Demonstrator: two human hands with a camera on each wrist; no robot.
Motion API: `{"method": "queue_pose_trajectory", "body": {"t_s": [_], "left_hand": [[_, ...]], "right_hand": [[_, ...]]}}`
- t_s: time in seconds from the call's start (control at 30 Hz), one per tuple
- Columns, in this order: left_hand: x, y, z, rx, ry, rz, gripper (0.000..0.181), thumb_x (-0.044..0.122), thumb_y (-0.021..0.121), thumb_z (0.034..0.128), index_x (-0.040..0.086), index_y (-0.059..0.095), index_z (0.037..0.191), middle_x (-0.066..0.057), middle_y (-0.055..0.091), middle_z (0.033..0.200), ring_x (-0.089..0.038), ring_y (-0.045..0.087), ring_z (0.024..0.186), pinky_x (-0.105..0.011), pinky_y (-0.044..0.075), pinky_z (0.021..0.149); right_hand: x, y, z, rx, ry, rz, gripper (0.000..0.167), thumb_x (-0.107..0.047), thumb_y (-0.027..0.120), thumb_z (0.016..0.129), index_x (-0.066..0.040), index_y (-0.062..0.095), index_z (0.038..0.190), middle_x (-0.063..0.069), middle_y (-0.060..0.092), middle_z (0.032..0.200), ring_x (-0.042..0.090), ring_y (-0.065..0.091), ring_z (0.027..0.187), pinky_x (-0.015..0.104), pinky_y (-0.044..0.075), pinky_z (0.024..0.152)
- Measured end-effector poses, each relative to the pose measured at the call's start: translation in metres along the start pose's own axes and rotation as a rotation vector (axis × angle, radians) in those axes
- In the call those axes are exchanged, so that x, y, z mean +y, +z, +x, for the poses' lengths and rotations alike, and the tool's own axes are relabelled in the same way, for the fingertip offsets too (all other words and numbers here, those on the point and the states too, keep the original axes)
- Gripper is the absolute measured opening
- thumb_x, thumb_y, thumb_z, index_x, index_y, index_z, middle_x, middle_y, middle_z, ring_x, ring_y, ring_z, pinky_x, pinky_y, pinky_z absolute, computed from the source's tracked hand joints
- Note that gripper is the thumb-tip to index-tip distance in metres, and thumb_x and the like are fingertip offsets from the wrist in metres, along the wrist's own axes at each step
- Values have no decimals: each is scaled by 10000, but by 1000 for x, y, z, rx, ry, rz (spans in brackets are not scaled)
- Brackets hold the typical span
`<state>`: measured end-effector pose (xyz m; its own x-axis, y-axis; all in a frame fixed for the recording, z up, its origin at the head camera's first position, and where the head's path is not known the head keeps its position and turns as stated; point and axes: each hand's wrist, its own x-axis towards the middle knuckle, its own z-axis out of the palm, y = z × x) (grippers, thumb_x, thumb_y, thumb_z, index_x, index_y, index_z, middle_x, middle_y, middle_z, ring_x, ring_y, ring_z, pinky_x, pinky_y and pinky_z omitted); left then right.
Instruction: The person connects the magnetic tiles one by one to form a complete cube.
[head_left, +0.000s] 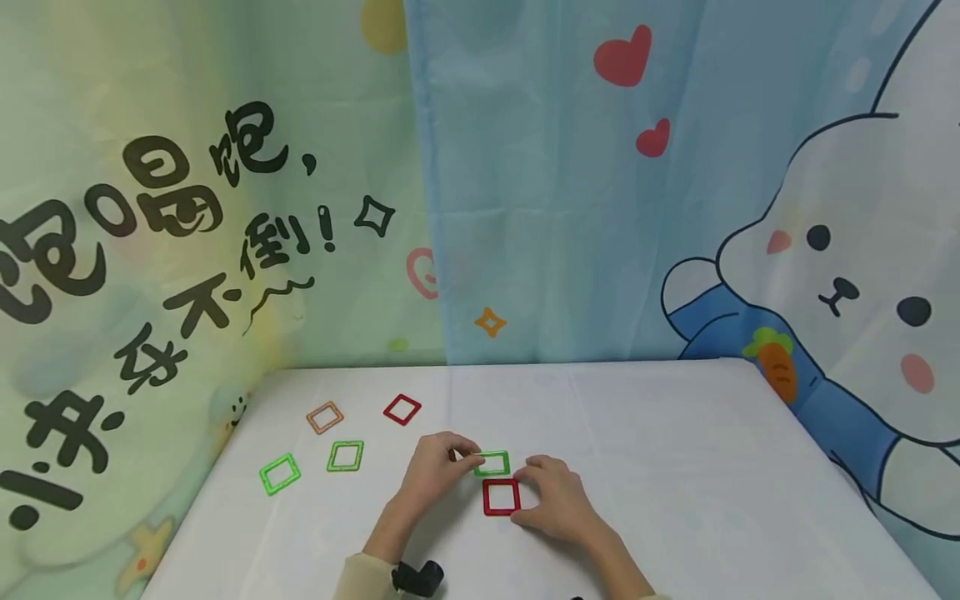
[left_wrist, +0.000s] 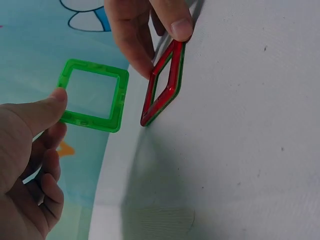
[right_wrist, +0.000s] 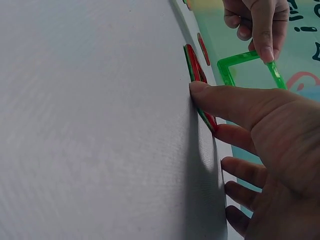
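Note:
My left hand (head_left: 438,468) pinches a green square magnetic tile frame (left_wrist: 90,121) by one edge, between thumb and fingers. Beside it, my right hand (head_left: 557,498) grips a red square tile frame (head_left: 501,512) at its right side, thumb on one corner area and fingers along the edge. A green layer shows along the red frame's rim in both wrist views. In the head view the green frame is just beyond the red one. The left wrist view shows the two frames apart. Whether the red frame touches the table is hard to tell.
On the left of the white table (head_left: 712,467) lie an orange frame (head_left: 319,409), a red frame (head_left: 392,402), a green frame (head_left: 347,443) and another green frame (head_left: 274,463). A printed curtain (head_left: 525,208) hangs behind the table.

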<state>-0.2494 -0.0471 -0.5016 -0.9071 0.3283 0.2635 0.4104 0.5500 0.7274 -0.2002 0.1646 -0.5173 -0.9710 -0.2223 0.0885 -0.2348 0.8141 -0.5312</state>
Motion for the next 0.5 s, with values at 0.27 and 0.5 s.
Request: {"method": "queue_pose_trajectory", "body": {"t_s": [0.27,0.5], "left_hand": [[-2,8,2,-33,-19,7,88,207,793,825,154,777,893,129,650,805,-61,513,686,-218,449,582],[-2,7,5,-37,-19,10,91,190,801,816,145,778,891,126,648,794,-68,507,673,-226,449,565]], "right_hand": [[-2,-5,3,-76,60,11,479,-267,885,669,-114,687,1078,-21,532,837,186,485,829,400,423,734],[-4,-10,6,-155,82,133,475,-214,861,715,-95,647,1122,-23,494,638,128,437,579,294,345,524]]}}
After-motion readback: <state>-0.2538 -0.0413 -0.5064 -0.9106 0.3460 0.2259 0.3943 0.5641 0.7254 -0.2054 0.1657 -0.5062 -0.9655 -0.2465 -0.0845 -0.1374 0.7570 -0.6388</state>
